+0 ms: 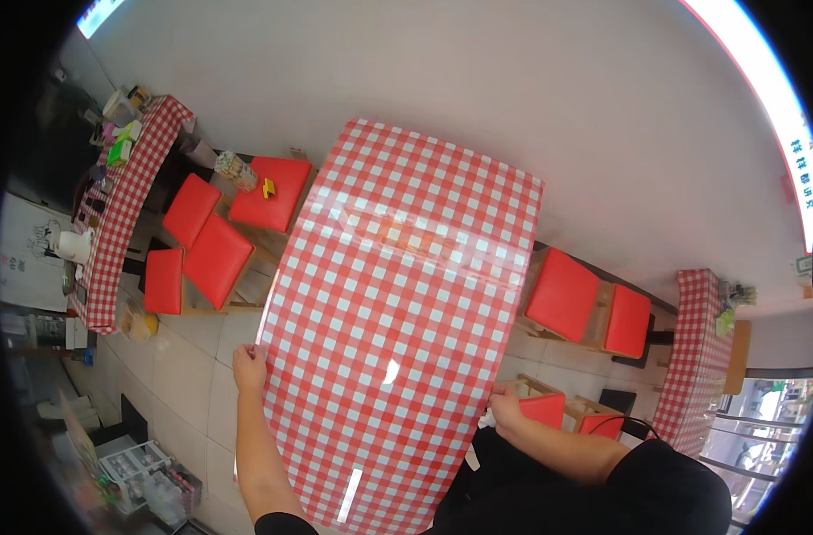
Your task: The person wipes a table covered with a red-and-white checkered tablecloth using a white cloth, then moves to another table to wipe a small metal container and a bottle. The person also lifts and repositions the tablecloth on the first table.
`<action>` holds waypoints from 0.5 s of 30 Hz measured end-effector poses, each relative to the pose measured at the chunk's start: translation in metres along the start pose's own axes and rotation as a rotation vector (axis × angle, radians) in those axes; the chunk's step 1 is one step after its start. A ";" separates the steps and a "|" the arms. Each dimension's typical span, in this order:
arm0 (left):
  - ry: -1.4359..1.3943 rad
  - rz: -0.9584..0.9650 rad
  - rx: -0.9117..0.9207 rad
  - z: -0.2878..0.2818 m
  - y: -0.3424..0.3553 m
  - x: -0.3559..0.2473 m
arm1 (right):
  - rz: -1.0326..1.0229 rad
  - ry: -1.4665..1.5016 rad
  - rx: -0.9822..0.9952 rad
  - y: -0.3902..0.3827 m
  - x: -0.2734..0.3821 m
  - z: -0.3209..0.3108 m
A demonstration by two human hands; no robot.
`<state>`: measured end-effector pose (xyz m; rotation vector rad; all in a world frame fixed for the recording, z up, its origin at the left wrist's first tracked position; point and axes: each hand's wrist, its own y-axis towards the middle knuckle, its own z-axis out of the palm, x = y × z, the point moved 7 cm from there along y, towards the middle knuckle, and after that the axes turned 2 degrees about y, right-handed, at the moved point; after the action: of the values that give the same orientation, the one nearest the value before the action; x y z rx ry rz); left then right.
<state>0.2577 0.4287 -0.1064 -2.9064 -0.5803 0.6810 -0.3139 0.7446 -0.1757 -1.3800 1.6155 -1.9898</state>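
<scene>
A red-and-white checked tablecloth point(371, 330) with a glossy surface covers the long table in front of me. At its left edge my left hand point(250, 367) is closed, the fingers pinching the cloth's border. My right hand point(506, 412) is at the opposite edge, closed, with the fingers curled against the table's side. A small crumpled white piece point(486, 418), perhaps tissue or cloth, shows beneath the right fingers. Light reflects off the tablecloth in bright patches. The undersides of both edges are hidden.
Red-seated stools point(217, 259) stand left of the table, one bearing a patterned container point(237, 171) and a small yellow item point(268, 188). More red stools point(562, 294) are on the right. Checked side tables point(143, 192) line both sides. A pale wall point(478, 71) closes the far end.
</scene>
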 end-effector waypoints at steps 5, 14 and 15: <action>-0.008 -0.036 0.003 0.007 0.008 0.005 | -0.005 -0.049 -0.123 -0.012 0.012 0.000; -0.014 -0.081 0.015 0.020 0.022 0.034 | 0.010 -0.083 -0.218 -0.010 0.010 -0.001; -0.031 -0.083 0.004 0.019 0.023 0.037 | -0.006 -0.076 -0.214 -0.011 0.011 0.002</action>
<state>0.2872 0.4215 -0.1430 -2.8548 -0.6977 0.7165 -0.3146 0.7398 -0.1604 -1.5153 1.8353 -1.7861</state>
